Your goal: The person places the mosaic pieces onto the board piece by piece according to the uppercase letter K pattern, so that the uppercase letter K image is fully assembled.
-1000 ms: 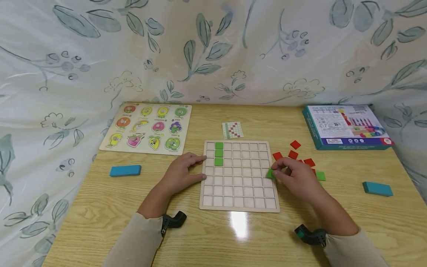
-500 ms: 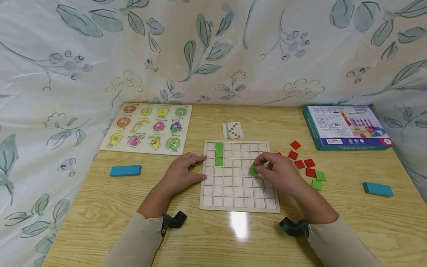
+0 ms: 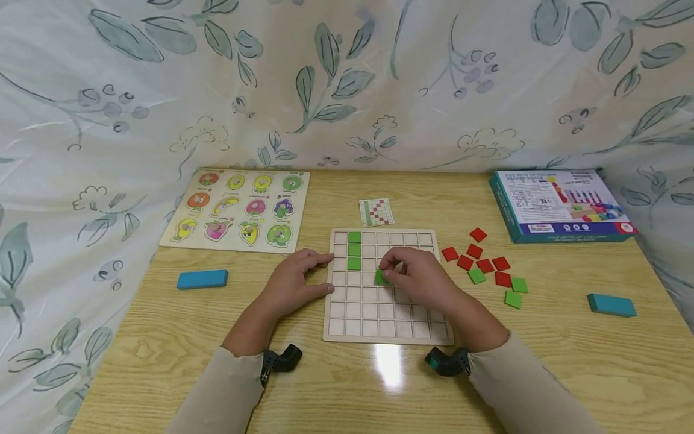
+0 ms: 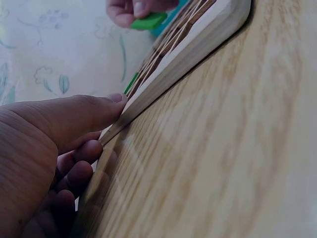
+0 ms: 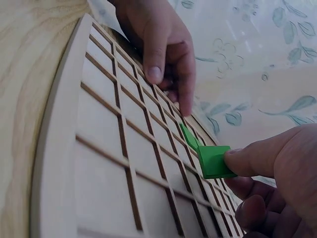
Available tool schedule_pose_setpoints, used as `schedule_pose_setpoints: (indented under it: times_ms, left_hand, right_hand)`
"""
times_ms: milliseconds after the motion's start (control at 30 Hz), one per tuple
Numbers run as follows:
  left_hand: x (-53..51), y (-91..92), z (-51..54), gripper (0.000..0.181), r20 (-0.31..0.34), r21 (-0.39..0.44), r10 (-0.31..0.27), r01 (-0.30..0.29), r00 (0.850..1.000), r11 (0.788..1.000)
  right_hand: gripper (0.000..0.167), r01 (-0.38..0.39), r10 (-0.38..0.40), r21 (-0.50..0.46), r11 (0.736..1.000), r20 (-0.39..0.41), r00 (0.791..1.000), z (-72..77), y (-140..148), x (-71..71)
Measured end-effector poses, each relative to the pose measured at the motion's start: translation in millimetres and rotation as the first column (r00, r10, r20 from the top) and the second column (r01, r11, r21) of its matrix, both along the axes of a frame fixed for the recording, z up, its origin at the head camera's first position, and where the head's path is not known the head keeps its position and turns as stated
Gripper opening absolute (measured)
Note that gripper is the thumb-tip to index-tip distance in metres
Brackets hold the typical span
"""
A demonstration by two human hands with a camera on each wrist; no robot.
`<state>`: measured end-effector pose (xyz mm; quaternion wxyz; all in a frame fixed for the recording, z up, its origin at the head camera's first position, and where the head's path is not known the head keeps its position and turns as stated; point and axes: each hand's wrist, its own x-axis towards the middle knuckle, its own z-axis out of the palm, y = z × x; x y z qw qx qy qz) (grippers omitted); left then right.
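Observation:
A square wooden grid board (image 3: 370, 310) lies flat on the table, with three green tiles (image 3: 354, 250) in a column near its upper left. My right hand (image 3: 420, 280) is over the middle of the board. Its thumb and fingers pinch another green tile (image 5: 214, 162), which looks raised above the cells in the right wrist view. My left hand (image 3: 293, 280) rests at the left edge of the board, thumb and index fingertip touching the rim. In the left wrist view, the left thumb (image 4: 94, 106) lies against that wooden edge.
Loose red tiles (image 3: 485, 266) and green tiles (image 3: 477, 275) lie right of the board. A small pattern card (image 3: 376, 212) is behind it. Farther out are a fruit puzzle board (image 3: 238, 212), a box (image 3: 564, 205), a blue block (image 3: 202, 279) and a teal block (image 3: 611, 305).
My right hand has carried the green tile leftward from the board's right edge to its middle, uncovering the loose tiles. My left hand has stayed at the left rim.

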<state>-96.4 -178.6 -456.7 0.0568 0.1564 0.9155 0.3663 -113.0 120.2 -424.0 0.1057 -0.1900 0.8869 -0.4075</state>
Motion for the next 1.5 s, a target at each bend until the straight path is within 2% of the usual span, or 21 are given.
schedule_pose_setpoints:
  times_ms: [367, 600, 733, 1100, 1267, 1500]
  left_hand:
    - [-0.9, 0.6, 0.1, 0.061, 0.002, 0.016, 0.003, -0.003, 1.0, 1.0]
    - [-0.6, 0.2, 0.1, 0.061, -0.009, 0.015, -0.004, 0.004, 1.0, 1.0]
    - [-0.7, -0.6, -1.5, 0.06, -0.021, 0.016, -0.007, 0.008, 1.0, 1.0]
    - [-1.2, 0.1, -0.1, 0.061, 0.003, 0.01, 0.002, -0.002, 1.0, 1.0]
    - [-0.3, 0.0, 1.1, 0.061, 0.002, 0.014, 0.003, -0.003, 1.0, 1.0]
    - [-0.3, -0.5, 1.4, 0.061, 0.005, 0.003, -0.001, 0.001, 1.0, 1.0]
  right_hand:
    - [0.005, -0.081, 0.081, 0.005, 0.997, -0.001, 0.997, -1.7, -31.5, -6.0]
    - [0.005, -0.101, 0.101, 0.041, 0.994, 0.007, 0.995, -0.5, -44.7, -6.2]
    - [0.004, -0.102, 0.102, 0.049, 0.994, 0.005, 0.995, -1.1, -48.3, -4.6]
    - [0.006, -0.042, 0.043, 0.052, 0.998, -0.015, 0.999, -8.3, -51.4, -0.2]
    - [0.005, -0.048, 0.05, 0.049, 0.998, -0.036, 0.998, -9.1, -50.8, 0.5]
    - [0.019, -0.063, 0.07, 0.109, 0.992, -0.062, 0.996, -11.7, -48.4, 0.9]
